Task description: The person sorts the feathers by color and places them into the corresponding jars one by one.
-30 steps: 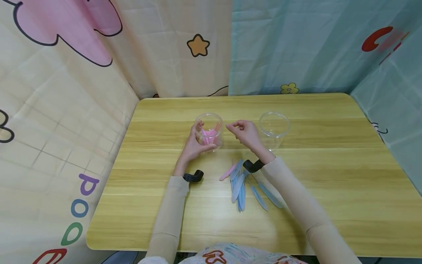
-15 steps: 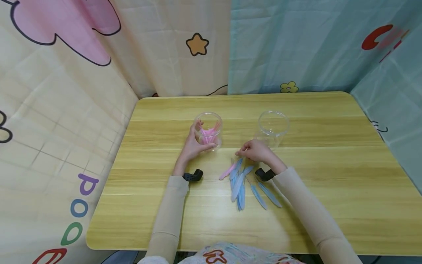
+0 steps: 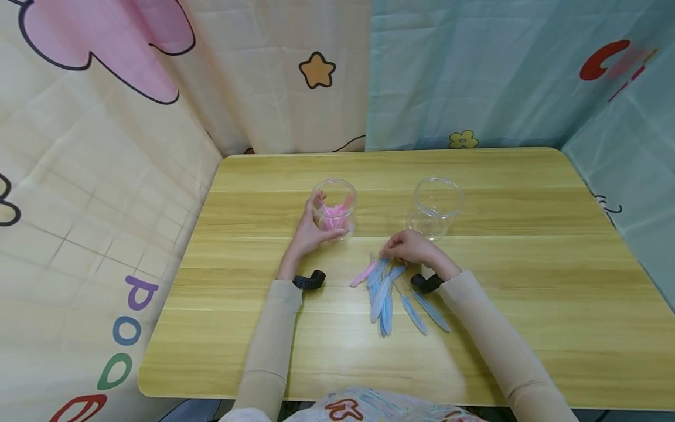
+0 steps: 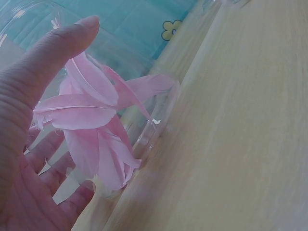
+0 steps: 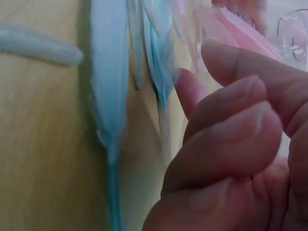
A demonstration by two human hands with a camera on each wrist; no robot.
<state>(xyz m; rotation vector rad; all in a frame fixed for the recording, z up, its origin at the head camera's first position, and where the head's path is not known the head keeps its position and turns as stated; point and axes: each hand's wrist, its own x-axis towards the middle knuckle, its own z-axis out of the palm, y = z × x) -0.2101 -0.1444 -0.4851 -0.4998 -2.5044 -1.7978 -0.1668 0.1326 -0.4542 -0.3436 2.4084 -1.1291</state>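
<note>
And the right hand has dropped from beside the pink-filled cup to its near side, fingertips bunched, any catch impossible to tell, closer than the cup-gripping left hand to the loose pink feather lying farther nearside, long axis slanting toward those fingertips.

Free gap between cups, beyond feathers
</note>
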